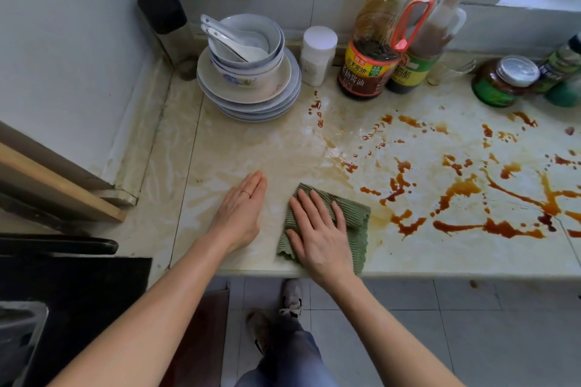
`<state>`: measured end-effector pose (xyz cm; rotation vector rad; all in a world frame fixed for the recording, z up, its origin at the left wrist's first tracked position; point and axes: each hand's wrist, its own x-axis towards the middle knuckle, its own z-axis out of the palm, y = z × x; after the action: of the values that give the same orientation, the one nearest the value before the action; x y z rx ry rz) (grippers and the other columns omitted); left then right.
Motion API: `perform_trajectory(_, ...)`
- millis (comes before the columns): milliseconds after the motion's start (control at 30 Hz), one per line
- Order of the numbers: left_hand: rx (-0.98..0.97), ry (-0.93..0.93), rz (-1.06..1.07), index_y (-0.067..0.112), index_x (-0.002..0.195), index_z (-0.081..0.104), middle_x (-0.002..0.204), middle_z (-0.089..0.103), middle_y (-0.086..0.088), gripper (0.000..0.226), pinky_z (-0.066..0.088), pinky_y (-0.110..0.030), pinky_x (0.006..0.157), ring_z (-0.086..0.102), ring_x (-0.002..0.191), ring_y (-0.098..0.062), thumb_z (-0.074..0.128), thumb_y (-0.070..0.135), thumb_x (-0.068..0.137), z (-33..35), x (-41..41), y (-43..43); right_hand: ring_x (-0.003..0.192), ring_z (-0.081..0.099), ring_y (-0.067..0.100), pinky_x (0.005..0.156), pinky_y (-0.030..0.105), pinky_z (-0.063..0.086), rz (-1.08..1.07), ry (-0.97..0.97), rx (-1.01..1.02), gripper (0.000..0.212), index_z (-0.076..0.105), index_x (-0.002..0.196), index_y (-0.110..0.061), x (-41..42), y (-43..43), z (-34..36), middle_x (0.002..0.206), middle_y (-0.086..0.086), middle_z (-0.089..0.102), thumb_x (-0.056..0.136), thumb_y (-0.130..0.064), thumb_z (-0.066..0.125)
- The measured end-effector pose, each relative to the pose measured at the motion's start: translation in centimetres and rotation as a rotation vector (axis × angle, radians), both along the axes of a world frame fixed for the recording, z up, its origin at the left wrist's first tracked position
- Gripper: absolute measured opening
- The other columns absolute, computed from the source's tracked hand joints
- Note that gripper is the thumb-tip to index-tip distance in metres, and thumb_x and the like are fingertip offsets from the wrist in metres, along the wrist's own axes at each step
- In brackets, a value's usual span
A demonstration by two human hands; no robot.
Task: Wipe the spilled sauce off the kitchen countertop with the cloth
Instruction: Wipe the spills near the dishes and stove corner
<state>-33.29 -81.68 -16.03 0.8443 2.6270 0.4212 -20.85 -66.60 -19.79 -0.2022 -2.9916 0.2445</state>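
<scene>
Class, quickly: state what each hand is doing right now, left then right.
Left hand: open, flat on the countertop, holding nothing.
Right hand: open, pressing flat on the green cloth.

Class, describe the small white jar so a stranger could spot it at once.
Find the stack of plates and bowls at the countertop's back. Just right of it, before the dark soy sauce bottle, stands the white jar. It alone is squat and wholly white.

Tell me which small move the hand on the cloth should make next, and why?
Probably slide the cloth rightward into the nearest sauce. The right hand lies flat on the cloth, and the brown streaks begin just beyond its right edge; the counter to the left shows only pale smears.
</scene>
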Motion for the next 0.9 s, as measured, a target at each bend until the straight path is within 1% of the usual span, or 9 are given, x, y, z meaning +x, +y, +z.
perform_trajectory(67,-0.004,-0.005,-0.003,0.018,0.151,0.000,0.158,-0.009,0.005,0.083,0.002,-0.029,0.119,-0.008,0.145,-0.010,0.036,-0.011,0.081,0.0,0.0,-0.1,0.147,0.027,0.017,0.116,0.048,0.024,-0.018,0.001,0.009,0.054,0.042,0.148,-0.022,-0.3,1.7,0.1,0.157,-0.002,0.035,0.100,-0.046,0.038)
perform_trajectory(233,-0.017,-0.007,0.011,0.018,0.151,0.000,0.158,-0.009,0.005,0.083,0.002,-0.029,0.119,-0.007,0.145,-0.010,0.035,-0.010,0.081,0.2,0.1,0.2,0.148,0.022,0.021,0.119,0.049,0.015,-0.308,-0.015,-0.012,0.059,0.036,0.151,-0.019,-1.7,1.0,0.3,0.160,0.002,0.029,0.099,-0.046,0.029)
perform_trajectory(400,-0.031,0.012,0.016,0.017,0.151,0.001,0.159,-0.007,0.004,0.081,0.003,-0.026,0.119,-0.005,0.145,-0.011,0.035,-0.008,0.082,0.5,0.0,0.5,0.148,0.023,0.019,0.118,0.049,0.018,-0.044,-0.021,0.003,0.059,0.037,0.151,-0.021,-2.8,1.3,0.1,0.159,-0.001,0.030,0.099,-0.048,0.032)
perform_trajectory(467,-0.019,0.019,0.026,0.017,0.151,0.003,0.158,-0.005,0.005,0.079,0.001,-0.022,0.116,-0.002,0.145,-0.011,0.034,-0.010,0.084,0.9,-0.1,0.6,0.147,0.025,0.018,0.118,0.047,0.017,-0.026,-0.018,0.021,0.057,0.038,0.150,-0.023,-4.1,3.8,0.1,0.158,-0.001,0.032,0.100,-0.049,0.032)
perform_trajectory(567,0.002,0.038,0.048,0.017,0.151,0.010,0.158,0.005,0.004,0.073,0.006,-0.022,0.114,0.008,0.145,-0.013,0.035,-0.009,0.087,1.4,-0.1,0.8,0.149,0.021,0.019,0.119,0.049,0.016,-0.261,-0.021,-0.014,0.058,0.033,0.152,-0.022,-5.2,6.0,0.2,0.160,0.000,0.028,0.101,-0.049,0.025)
perform_trajectory(633,0.015,0.064,0.061,0.015,0.149,0.019,0.156,0.019,0.001,0.066,0.018,-0.025,0.114,0.021,0.142,-0.017,0.035,-0.005,0.088,1.9,-0.7,1.2,0.150,0.016,0.020,0.120,0.050,0.012,-0.366,-0.021,-0.029,0.060,0.028,0.154,-0.019,-5.4,4.6,0.0,0.162,0.002,0.023,0.102,-0.048,0.021)
perform_trajectory(767,0.029,0.137,0.025,0.010,0.140,0.039,0.145,0.041,-0.007,0.057,0.035,-0.033,0.107,0.041,0.128,-0.027,0.043,0.002,0.083,2.6,-2.5,2.7,0.149,0.022,0.022,0.118,0.051,0.015,-0.103,0.001,-0.024,0.058,0.036,0.151,-0.016,-6.3,1.3,-0.1,0.159,0.003,0.030,0.101,-0.043,0.029)
perform_trajectory(833,0.018,0.140,0.013,0.010,0.139,0.041,0.145,0.040,-0.008,0.057,0.036,-0.034,0.108,0.040,0.129,-0.028,0.045,0.002,0.083,2.7,-3.4,3.7,0.147,0.027,0.021,0.116,0.049,0.019,0.024,0.003,-0.020,0.055,0.040,0.149,-0.018,-8.0,2.6,0.0,0.157,0.002,0.034,0.100,-0.043,0.033)
perform_trajectory(900,0.002,0.135,0.010,0.010,0.140,0.038,0.148,0.036,-0.009,0.057,0.033,-0.034,0.110,0.036,0.132,-0.028,0.043,0.002,0.084,2.8,-4.3,4.5,0.146,0.029,0.020,0.117,0.047,0.019,-0.009,0.016,-0.026,0.054,0.043,0.147,-0.020,-9.4,4.5,0.1,0.156,0.001,0.037,0.100,-0.045,0.035)
